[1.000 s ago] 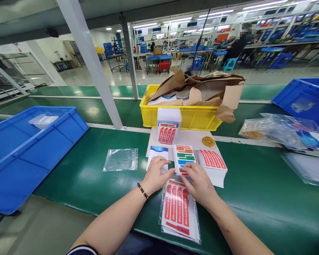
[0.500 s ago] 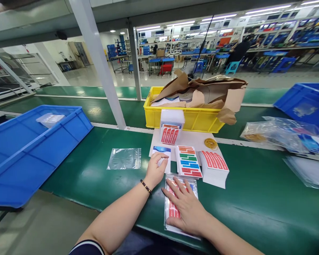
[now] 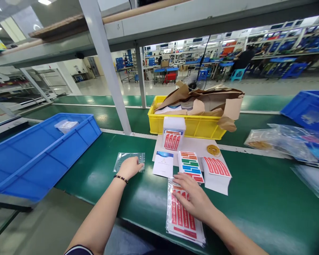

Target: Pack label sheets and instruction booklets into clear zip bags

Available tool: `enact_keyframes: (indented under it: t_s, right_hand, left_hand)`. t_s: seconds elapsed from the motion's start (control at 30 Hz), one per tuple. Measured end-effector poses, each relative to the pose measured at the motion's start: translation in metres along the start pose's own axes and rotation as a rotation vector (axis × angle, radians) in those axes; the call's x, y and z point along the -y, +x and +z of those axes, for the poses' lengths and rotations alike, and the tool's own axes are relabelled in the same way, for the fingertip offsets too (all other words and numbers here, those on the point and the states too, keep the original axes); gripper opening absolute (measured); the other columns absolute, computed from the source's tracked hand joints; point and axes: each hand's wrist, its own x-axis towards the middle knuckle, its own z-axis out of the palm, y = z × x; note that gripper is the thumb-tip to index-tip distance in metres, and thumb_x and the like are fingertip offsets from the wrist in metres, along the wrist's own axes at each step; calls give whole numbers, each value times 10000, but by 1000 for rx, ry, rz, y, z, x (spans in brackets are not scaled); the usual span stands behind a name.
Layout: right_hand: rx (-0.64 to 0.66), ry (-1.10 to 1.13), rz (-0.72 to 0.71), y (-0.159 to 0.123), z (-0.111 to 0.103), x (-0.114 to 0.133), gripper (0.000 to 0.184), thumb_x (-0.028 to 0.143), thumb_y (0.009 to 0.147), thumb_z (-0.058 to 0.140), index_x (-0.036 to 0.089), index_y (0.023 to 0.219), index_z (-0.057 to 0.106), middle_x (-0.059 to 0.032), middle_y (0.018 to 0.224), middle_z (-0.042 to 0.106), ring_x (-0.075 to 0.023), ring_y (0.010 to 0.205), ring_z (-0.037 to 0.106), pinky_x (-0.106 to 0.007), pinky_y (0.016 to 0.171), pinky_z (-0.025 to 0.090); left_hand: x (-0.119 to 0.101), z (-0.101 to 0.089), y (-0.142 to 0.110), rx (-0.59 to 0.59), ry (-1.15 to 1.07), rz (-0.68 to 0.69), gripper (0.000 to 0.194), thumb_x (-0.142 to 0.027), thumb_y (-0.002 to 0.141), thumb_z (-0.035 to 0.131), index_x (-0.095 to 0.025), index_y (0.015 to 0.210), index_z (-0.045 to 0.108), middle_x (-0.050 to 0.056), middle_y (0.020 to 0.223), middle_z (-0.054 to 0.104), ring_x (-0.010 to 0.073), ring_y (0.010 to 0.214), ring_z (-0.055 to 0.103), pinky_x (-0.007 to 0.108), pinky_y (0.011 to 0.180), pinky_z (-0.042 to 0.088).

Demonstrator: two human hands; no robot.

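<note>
My left hand point(image 3: 130, 168) is over a clear plastic zip bag point(image 3: 118, 163) lying flat on the green table, its fingers curled together at the bag's right side. Fingertips are partly hidden there. My right hand point(image 3: 193, 195) is open, fingers stretched out, over the upper part of a pile of bagged sticker sheets point(image 3: 184, 226) with red labels. Between the hands lies a white card with a blue top point(image 3: 163, 166). Beyond my right hand are a stack of multicoloured sticker sheets point(image 3: 190, 163) and a fanned stack of red-label sheets point(image 3: 217, 173).
A taller sheet stack point(image 3: 173, 136) stands before a yellow crate point(image 3: 196, 126) holding brown paper. Rubber bands point(image 3: 213, 150) lie on white paper. A blue bin point(image 3: 45, 156) is at left; plastic bags point(image 3: 284, 140) lie at right. A white post point(image 3: 108, 67) rises behind.
My left hand has left the blue-topped card and moved left onto the clear bag. My right hand has shifted up the bagged pile, uncovering more red labels. The view has tilted upward.
</note>
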Motion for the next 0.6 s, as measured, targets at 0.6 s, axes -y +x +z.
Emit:
enact_keyframes:
  t_s: [0.6]
  right_hand:
    - [44,547,319,14,44,-6,402,283,819,417,157,1200,417,-10,661,582,-169,582,579,-319,558,483]
  left_hand:
    - [-61,58,-72,235,-447,178,304,-369,772,385,-167,572,492,-25,513,511,84,455,434,198,444,279]
